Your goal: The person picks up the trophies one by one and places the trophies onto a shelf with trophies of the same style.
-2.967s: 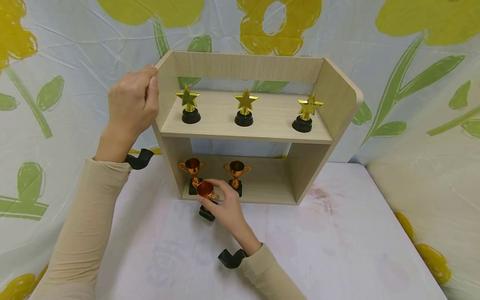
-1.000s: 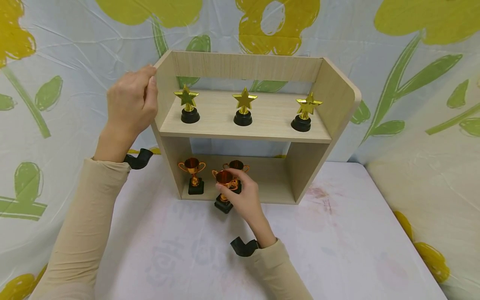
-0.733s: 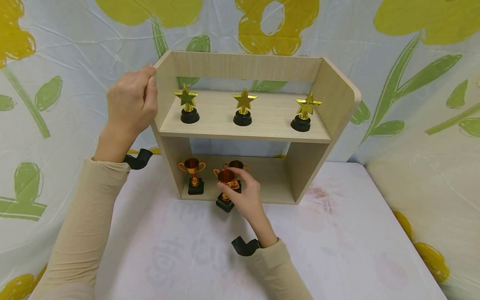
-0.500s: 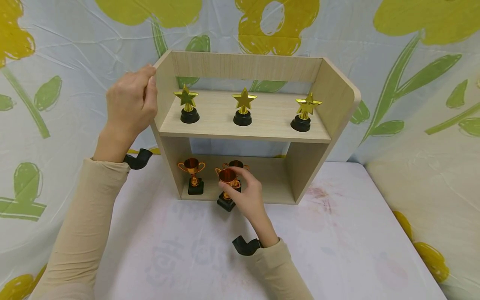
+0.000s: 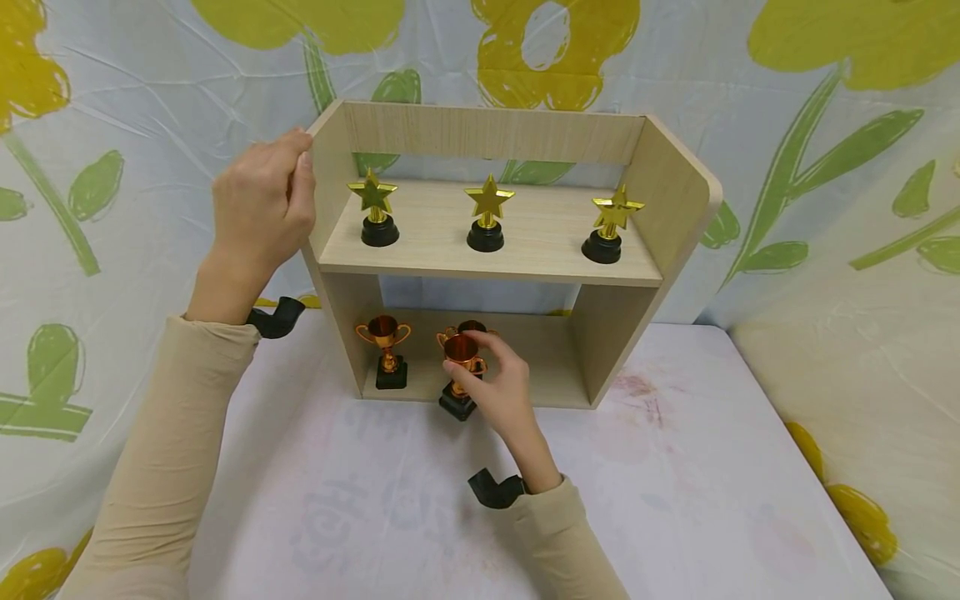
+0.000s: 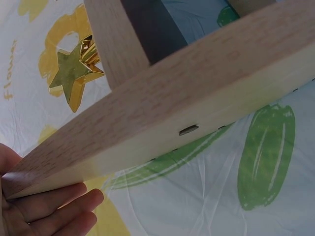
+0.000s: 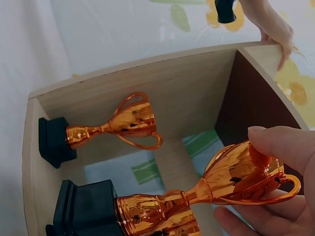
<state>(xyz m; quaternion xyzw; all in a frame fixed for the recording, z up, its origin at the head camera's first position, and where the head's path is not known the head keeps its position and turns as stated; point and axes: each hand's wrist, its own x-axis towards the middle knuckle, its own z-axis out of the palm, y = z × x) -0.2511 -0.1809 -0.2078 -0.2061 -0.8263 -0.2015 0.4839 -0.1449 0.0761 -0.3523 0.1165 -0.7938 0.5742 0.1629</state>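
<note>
My right hand [image 5: 501, 387] pinches the bowl of a copper-coloured trophy cup [image 7: 236, 174] between thumb and fingers. The cup is tilted, its black base [image 5: 457, 403] at the front edge of the lower shelf; I cannot tell whether it touches. Behind it stands a second trophy cup [image 5: 472, 326], mostly hidden. A third trophy cup [image 5: 384, 333] stands upright at the lower left. My left hand [image 5: 262, 204] grips the upper edge of the left side panel of the wooden shelf unit [image 5: 495, 273]; in the left wrist view, its fingers [image 6: 59, 211] lie against the panel.
On the upper shelf stand a left star trophy [image 5: 378, 208], a middle star trophy [image 5: 489, 212] and a right star trophy [image 5: 611, 225], all on black bases. The right side panel [image 5: 675, 200] bounds both shelves. A white cloth [image 5: 675, 483] covers the table.
The trophy cup in my right hand has moved right, from before the left cup to before the middle one, creeping slightly toward the shelf lately. My left hand keeps its place.
</note>
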